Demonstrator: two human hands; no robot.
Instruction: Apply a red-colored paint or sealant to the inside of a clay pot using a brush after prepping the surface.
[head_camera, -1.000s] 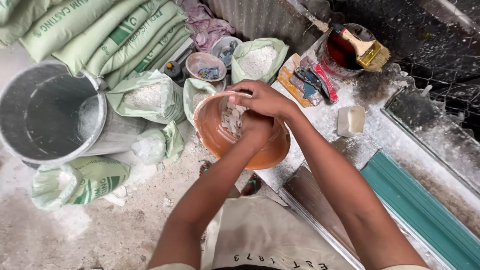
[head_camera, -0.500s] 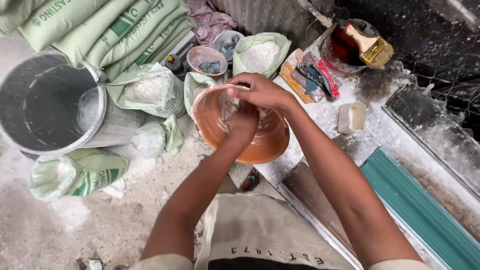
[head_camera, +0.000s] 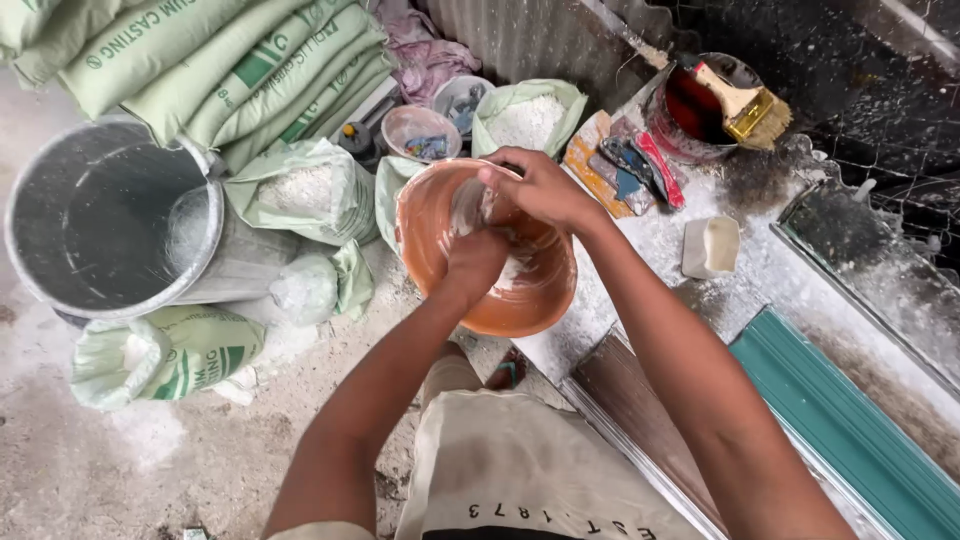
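An orange plastic bowl (head_camera: 505, 305), smeared inside with white paste, is held tilted above the floor in front of me. My right hand (head_camera: 535, 185) grips its far rim, fingers hooked over the edge. My left hand (head_camera: 475, 262) is down inside the bowl, fingers curled shut and pressed against the inner wall where the white paste lies. My fingertips are hidden, so I cannot see whether they enclose any paste.
A grey metal bucket (head_camera: 100, 220) stands at the left beside stacked green sacks (head_camera: 200, 60). Open bags of white powder (head_camera: 300, 190) (head_camera: 525, 120) ring the bowl. A red tub (head_camera: 690, 110) with a brush (head_camera: 745, 110), a small white block (head_camera: 710, 245) and a teal moulding (head_camera: 850, 430) lie right.
My left hand has slid lower into the bowl, away from my right hand at the rim. The bowl has tilted a little more toward me.
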